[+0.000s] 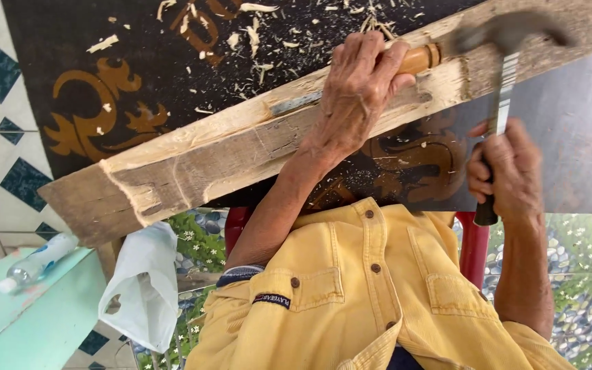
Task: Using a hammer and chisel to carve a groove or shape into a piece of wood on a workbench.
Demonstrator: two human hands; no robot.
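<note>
A long weathered wooden beam (193, 164) runs slantwise across the view, its top face freshly chipped pale. My left hand (354, 96) grips a chisel whose wooden handle (419, 59) sticks out to the right. The chisel's metal blade (296, 103) lies along the cut in the beam. My right hand (508, 171) holds a hammer by its black grip (486, 212). The hammer's head (508, 31) is blurred, just right of the chisel's handle end. My yellow shirt (364, 294) fills the bottom of the view.
Wood chips (255, 34) litter a dark mat with brown ornaments (104, 103) under the beam. A white plastic bag (145, 288) hangs at lower left. A plastic bottle (35, 264) lies on a teal surface (42, 315). Red seat parts (474, 247) show beside my shirt.
</note>
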